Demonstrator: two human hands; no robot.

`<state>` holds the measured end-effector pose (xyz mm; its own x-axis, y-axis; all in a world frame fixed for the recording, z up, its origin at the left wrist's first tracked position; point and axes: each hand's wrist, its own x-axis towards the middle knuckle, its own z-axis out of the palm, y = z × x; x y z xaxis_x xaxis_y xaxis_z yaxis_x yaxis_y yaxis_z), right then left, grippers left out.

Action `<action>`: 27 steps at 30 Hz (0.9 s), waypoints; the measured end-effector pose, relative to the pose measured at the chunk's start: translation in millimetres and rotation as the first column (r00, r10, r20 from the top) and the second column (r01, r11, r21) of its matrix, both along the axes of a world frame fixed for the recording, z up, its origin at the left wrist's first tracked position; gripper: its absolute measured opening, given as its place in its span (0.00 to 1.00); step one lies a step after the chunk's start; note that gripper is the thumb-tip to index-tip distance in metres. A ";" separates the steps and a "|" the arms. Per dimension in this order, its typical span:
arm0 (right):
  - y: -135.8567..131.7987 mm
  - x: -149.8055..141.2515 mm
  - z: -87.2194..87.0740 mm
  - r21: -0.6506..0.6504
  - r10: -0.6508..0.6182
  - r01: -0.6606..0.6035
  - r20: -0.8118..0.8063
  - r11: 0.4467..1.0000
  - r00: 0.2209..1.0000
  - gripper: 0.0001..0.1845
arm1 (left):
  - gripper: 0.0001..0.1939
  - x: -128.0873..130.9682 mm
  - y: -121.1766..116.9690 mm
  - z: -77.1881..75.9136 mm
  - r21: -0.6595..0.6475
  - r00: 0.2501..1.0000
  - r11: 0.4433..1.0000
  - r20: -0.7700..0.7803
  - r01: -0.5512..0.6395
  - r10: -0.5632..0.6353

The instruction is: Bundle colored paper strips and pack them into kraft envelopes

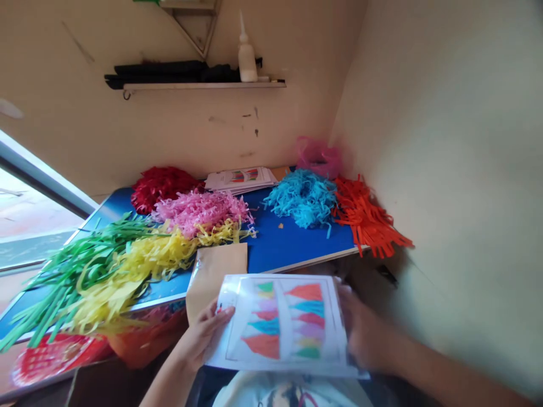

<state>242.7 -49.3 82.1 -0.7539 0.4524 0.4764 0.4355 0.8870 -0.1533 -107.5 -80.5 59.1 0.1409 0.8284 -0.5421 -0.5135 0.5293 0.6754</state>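
A white printed sheet [285,322], perhaps a stack or in a clear sleeve, is between my hands above my lap. It bears two rows of tassels in orange, blue, red, purple, yellow and green. My left hand [207,333] is closed on its left edge, with the thumb on top. At the right edge my right hand [362,328] is blurred and closed around the side, its fingers partly behind the sheet. Just beyond the left hand, a brown paper piece [218,277] hangs over the table edge.
On the blue table [271,249] lie shredded strips: green [89,265], yellow [156,254], pink [203,212], dark red [163,186], light blue [303,198] and orange [369,217]. Printed sheets [240,178] and a pink bag [318,158] sit behind. A wall shelf [203,86] holds a white bottle [247,59].
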 end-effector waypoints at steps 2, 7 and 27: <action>3.1 14.6 1.2 -0.048 -0.134 0.127 -0.197 0.991 0.971 0.16 | 0.37 -9.5 -3.8 -3.3 -0.017 0.992 0.991 -0.013 -0.129 0.129; 1.0 -22.6 -13.8 -0.702 -0.600 -0.099 -0.665 0.706 0.444 0.33 | 0.36 39.2 -7.4 -26.1 0.094 0.947 0.946 0.116 -0.310 0.299; 37.1 -87.0 -34.9 -0.756 -0.581 -0.119 -0.584 0.644 0.568 0.23 | 0.20 71.0 30.8 -27.3 0.512 0.610 0.857 -0.698 0.061 0.374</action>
